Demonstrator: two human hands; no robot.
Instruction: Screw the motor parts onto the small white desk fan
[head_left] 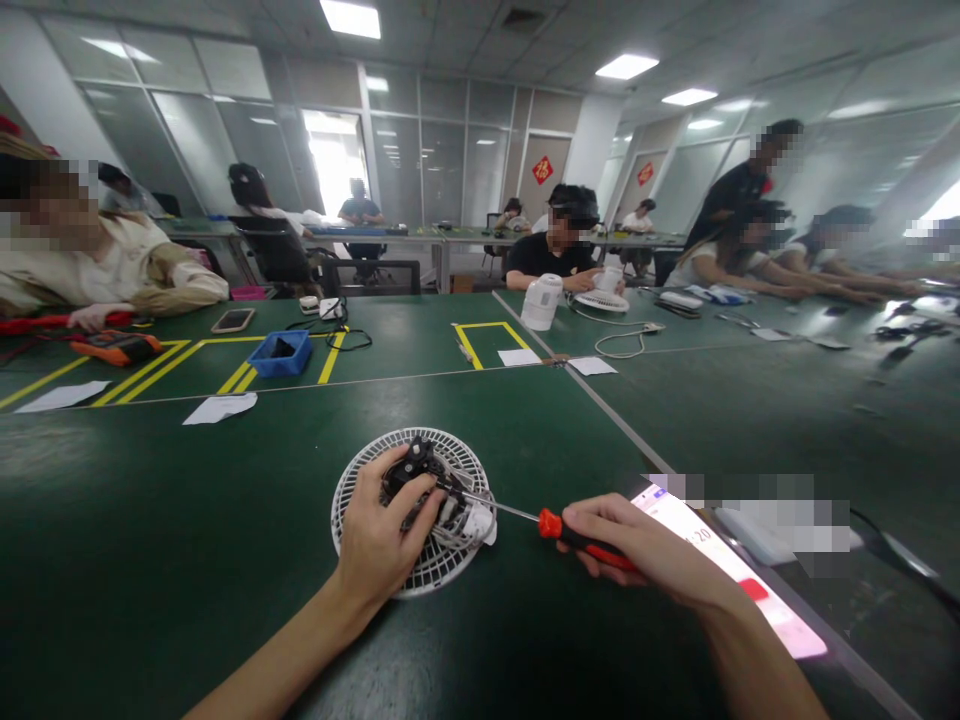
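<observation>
A round white fan grille lies on the green table in front of me. On it sits a black motor assembly with a tangle of pale wires beside it. My left hand is closed around the black assembly, thumb and fingers on its near side. My right hand grips the red and black handle of a screwdriver. Its metal shaft points left and its tip reaches the assembly near my left fingertips; exactly where it touches is hidden.
A lit phone lies right, under my right forearm. Farther off are a blue bin, paper sheets, an orange multimeter and a white fan housing. Several people sit around the tables; one across handles a white fan part.
</observation>
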